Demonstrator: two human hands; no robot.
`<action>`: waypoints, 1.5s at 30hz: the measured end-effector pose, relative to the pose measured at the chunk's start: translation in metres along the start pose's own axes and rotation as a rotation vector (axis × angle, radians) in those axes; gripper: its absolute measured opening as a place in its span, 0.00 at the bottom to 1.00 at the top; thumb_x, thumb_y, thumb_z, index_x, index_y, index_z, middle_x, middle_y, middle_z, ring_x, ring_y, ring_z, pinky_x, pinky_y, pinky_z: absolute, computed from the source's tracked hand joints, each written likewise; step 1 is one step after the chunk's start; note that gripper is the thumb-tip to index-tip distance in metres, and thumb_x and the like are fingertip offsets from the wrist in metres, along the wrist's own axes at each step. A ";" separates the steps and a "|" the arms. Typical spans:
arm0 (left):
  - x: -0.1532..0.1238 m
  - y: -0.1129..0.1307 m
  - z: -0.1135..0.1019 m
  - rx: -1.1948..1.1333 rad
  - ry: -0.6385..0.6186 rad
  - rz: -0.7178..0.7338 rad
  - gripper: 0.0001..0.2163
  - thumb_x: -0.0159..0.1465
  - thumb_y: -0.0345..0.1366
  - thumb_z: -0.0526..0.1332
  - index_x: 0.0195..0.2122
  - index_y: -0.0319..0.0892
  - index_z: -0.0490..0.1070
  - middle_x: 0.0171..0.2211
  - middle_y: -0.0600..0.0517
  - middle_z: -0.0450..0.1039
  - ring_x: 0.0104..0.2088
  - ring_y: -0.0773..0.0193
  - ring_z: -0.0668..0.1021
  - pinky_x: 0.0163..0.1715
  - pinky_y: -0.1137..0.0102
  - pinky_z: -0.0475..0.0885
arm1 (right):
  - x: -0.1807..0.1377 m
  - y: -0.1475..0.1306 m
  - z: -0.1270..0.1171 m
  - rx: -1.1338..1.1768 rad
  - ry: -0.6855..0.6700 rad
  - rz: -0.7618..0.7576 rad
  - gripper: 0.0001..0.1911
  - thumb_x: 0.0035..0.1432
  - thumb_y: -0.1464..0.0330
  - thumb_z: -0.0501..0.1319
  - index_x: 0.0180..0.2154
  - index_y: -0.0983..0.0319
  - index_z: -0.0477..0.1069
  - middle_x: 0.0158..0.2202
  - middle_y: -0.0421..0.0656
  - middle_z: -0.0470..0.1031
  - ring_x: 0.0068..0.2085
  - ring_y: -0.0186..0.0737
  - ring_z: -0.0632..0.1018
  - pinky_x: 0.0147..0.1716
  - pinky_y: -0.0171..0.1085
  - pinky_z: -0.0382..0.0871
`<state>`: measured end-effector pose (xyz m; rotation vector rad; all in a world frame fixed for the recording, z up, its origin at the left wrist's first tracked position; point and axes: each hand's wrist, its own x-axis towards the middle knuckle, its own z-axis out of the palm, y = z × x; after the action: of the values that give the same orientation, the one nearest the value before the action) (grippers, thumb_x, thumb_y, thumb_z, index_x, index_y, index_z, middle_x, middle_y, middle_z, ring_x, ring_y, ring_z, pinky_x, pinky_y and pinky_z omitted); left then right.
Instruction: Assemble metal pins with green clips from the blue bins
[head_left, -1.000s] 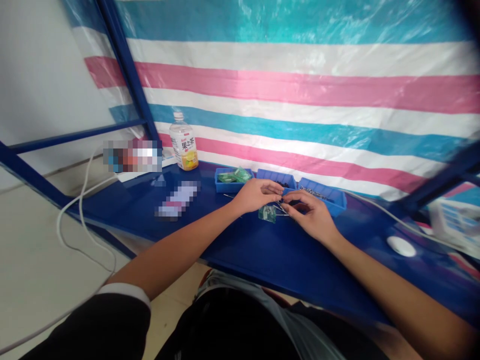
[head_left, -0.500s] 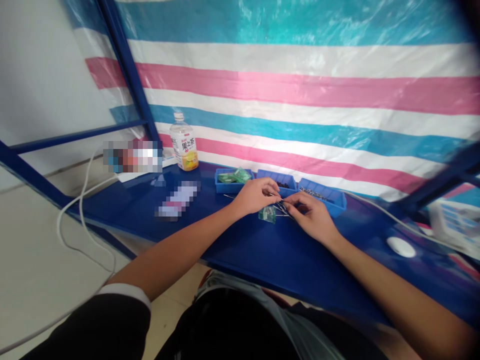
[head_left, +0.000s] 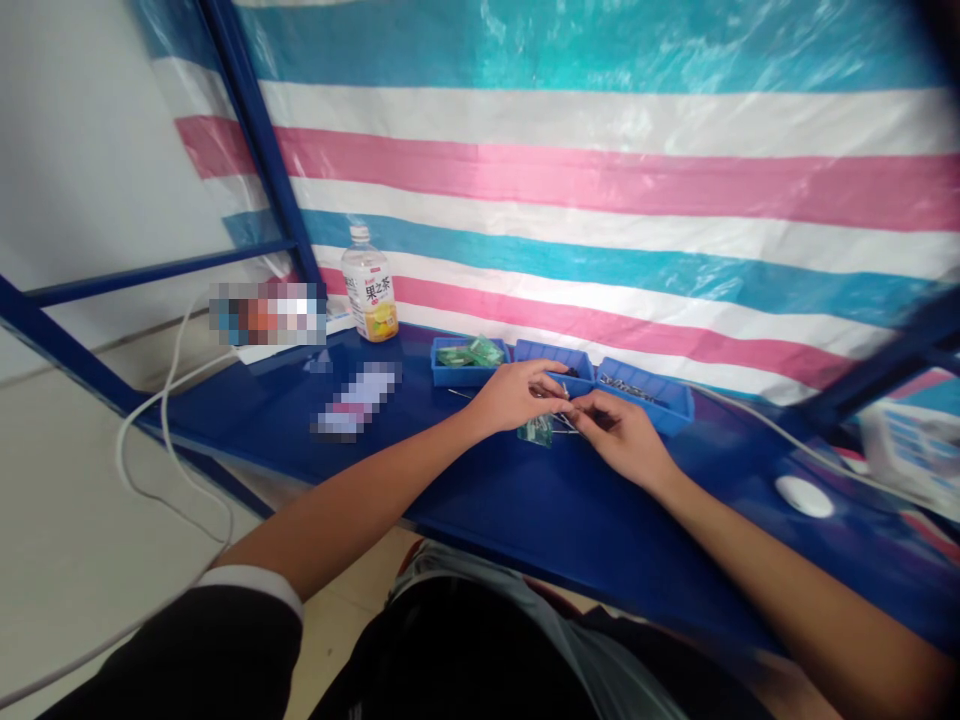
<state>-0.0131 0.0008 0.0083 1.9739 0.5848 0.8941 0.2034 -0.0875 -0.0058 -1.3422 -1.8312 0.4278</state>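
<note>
My left hand (head_left: 517, 392) and my right hand (head_left: 619, 432) meet fingertip to fingertip above the blue table (head_left: 465, 480), both pinched on thin metal pins (head_left: 564, 412) that are too fine to see well. Just below the fingers lies a small green board (head_left: 535, 431) on the table. Behind the hands stand three blue trays: the left tray (head_left: 466, 362) holds green boards, the middle tray (head_left: 556, 360) small dark parts, the right tray (head_left: 646, 394) metal pins.
A bottle of yellow drink (head_left: 369, 285) stands at the back left. White cables (head_left: 150, 420) hang off the left edge. A white round object (head_left: 804, 495) lies to the right. A striped plastic sheet (head_left: 600, 180) closes off the back. Blue frame posts (head_left: 255, 130) rise at the left.
My right hand has closed in toward the left until the fingertips touch. The green board has stayed on the table.
</note>
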 end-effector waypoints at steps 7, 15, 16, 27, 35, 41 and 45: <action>0.001 -0.008 -0.004 0.313 -0.026 0.053 0.16 0.69 0.33 0.67 0.58 0.39 0.77 0.50 0.42 0.85 0.49 0.56 0.86 0.51 0.62 0.80 | 0.006 0.013 -0.015 0.284 0.251 0.251 0.20 0.64 0.48 0.68 0.39 0.59 0.80 0.25 0.40 0.77 0.21 0.37 0.69 0.20 0.36 0.60; -0.001 -0.014 -0.008 0.632 -0.104 0.194 0.18 0.72 0.25 0.54 0.56 0.41 0.79 0.53 0.43 0.82 0.56 0.55 0.82 0.63 0.57 0.74 | -0.001 0.013 -0.028 -0.263 0.151 0.041 0.17 0.70 0.52 0.63 0.38 0.56 0.80 0.31 0.43 0.82 0.29 0.45 0.80 0.30 0.42 0.72; -0.001 -0.015 -0.008 0.643 -0.112 0.194 0.18 0.73 0.26 0.54 0.56 0.40 0.79 0.54 0.43 0.82 0.56 0.54 0.82 0.63 0.58 0.74 | -0.002 0.013 -0.026 -0.329 0.110 -0.030 0.14 0.70 0.54 0.63 0.42 0.56 0.81 0.35 0.44 0.84 0.33 0.48 0.82 0.33 0.44 0.74; -0.001 -0.021 -0.005 0.646 -0.135 0.192 0.18 0.73 0.27 0.55 0.58 0.42 0.79 0.56 0.43 0.81 0.57 0.55 0.82 0.62 0.59 0.75 | -0.001 0.034 -0.029 -0.705 -0.120 -0.257 0.27 0.64 0.81 0.55 0.58 0.57 0.80 0.60 0.49 0.82 0.59 0.57 0.80 0.56 0.52 0.78; -0.003 -0.015 -0.005 0.678 -0.063 0.146 0.16 0.72 0.29 0.57 0.58 0.41 0.78 0.58 0.43 0.81 0.57 0.54 0.82 0.62 0.58 0.75 | 0.001 0.031 -0.021 -0.684 -0.187 -0.268 0.19 0.73 0.73 0.55 0.56 0.57 0.81 0.55 0.49 0.84 0.54 0.54 0.82 0.52 0.49 0.79; -0.003 -0.015 -0.003 0.683 -0.065 0.136 0.15 0.72 0.30 0.59 0.57 0.42 0.78 0.56 0.45 0.82 0.57 0.54 0.83 0.62 0.59 0.76 | 0.012 0.029 -0.011 -0.636 -0.219 -0.327 0.18 0.74 0.73 0.55 0.56 0.61 0.81 0.53 0.51 0.84 0.52 0.52 0.82 0.53 0.48 0.78; -0.003 -0.016 -0.002 0.671 -0.066 0.132 0.14 0.72 0.32 0.60 0.56 0.43 0.78 0.55 0.45 0.82 0.55 0.54 0.83 0.60 0.59 0.77 | 0.016 0.030 -0.007 -0.617 -0.214 -0.359 0.16 0.75 0.70 0.55 0.53 0.60 0.81 0.50 0.51 0.84 0.50 0.52 0.83 0.51 0.46 0.78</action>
<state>-0.0174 0.0081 -0.0056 2.6572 0.7950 0.7641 0.2263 -0.0626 -0.0151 -1.3406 -2.4496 -0.2161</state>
